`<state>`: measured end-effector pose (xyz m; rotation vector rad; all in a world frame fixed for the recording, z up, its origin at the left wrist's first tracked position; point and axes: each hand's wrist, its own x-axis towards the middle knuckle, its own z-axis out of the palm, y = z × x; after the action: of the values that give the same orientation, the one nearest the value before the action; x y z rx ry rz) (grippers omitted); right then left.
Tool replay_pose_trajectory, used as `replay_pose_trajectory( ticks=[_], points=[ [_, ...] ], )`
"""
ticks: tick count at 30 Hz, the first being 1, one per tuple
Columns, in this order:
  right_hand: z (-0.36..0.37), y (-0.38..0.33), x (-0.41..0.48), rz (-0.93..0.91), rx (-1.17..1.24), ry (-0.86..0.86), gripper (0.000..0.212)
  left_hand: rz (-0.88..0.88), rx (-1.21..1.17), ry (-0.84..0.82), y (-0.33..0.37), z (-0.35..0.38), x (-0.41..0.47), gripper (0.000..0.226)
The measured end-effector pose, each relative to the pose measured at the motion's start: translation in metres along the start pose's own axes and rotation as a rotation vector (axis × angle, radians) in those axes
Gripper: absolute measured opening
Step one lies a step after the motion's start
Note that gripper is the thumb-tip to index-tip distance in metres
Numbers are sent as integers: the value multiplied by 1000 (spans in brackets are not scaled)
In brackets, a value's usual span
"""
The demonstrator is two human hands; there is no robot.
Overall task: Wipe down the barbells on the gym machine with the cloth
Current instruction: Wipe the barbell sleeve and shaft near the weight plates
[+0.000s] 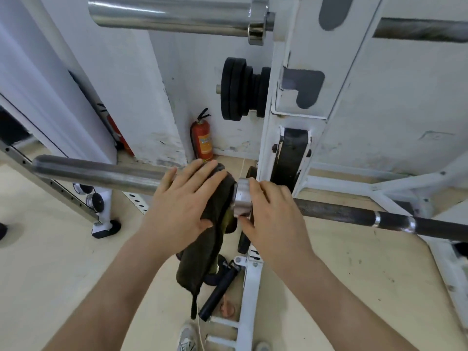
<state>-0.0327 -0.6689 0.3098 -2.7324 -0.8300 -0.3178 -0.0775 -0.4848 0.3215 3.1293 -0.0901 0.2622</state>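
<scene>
Your left hand point(184, 206), fingers straight, pressing the cloth point(212, 241) over the lower barbell point(101, 173), your right hand point(268, 214) curled round its collar point(240, 201) just right, cloth tail hanging near you

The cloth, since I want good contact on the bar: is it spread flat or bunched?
Bunched. The cloth is draped in folds over the barbell under the left hand, its end hanging below.

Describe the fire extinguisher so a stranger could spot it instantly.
Start at the white rack upright right of centre. Left of its base, in the wall corner, stands the fire extinguisher. It is a red cylinder with a black handle, below the black weight plates.
</scene>
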Motion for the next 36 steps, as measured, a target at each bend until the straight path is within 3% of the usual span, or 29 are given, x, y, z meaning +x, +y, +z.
replay_pose_trajectory(
  ticks=[2, 4, 7, 13, 18, 22, 24, 31, 34, 36],
  points=[
    [2, -1, -1, 20, -44, 9, 67, -23, 90, -46, -6, 11, 11, 103],
    [3, -2, 0, 29, -63, 9, 66, 35, 103, -16, -4, 18, 27, 83],
    [0, -8, 3, 48, -122, 19, 58, 120, 127, 75, 8, 25, 41, 61],
    [-10, -31, 14, 18, -340, -3, 30, 115, 51, 334, 4, 42, 33, 27],
    [-15, -42, 31, -19, -396, -118, 41, 128, 77, 306, -46, 44, 21, 33],
    [5, -83, 53, -98, -319, -217, 85, 108, 101, 283, -108, 40, 4, 36],
    [17, -109, 66, -119, -291, -254, 95, 82, 101, 270, -145, 37, -5, 39],
    [51, -190, 111, -131, -176, -366, 87, -31, 84, 138, -271, 21, -33, 49],
    [59, -211, 121, -132, -128, -298, 72, -92, 23, 12, -308, 11, -42, 59],
    [59, -219, 125, -108, -93, -254, 65, -249, -126, -58, -333, 2, -51, 56]
  ],
)
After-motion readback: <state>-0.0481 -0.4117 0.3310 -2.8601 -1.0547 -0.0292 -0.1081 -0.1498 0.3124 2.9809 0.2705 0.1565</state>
